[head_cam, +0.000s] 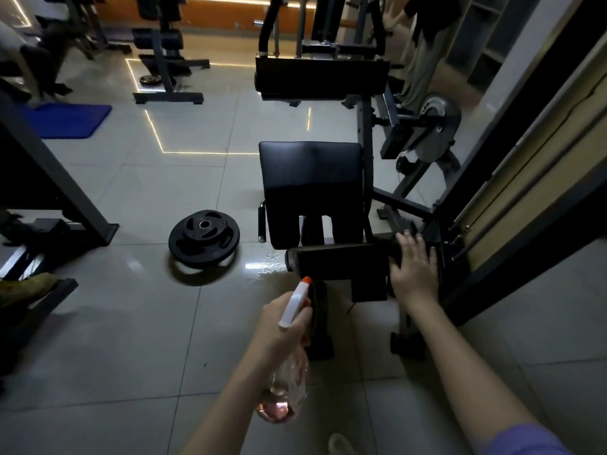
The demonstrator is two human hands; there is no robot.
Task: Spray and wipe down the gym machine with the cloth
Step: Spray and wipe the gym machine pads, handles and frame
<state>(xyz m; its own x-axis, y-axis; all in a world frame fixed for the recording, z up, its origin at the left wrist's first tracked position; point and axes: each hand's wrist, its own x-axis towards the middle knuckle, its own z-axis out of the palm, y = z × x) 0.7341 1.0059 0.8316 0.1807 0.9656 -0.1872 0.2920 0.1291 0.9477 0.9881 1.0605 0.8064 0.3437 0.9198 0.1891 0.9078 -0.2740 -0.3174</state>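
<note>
Overhead, black pad (341, 262) (droplets below)

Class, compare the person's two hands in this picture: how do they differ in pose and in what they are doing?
The left hand is closed around the clear spray bottle with white-and-orange nozzle; the right hand lies flat, fingers spread, holding nothing visible. The left hand hangs in the air short of the machine; the right hand rests on the machine's black padded bar. Both reach forward on bare forearms.

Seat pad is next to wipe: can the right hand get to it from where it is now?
Probably yes. The right hand lies flat on the dark pad just below the seat pad, and nothing stands between them.
</note>
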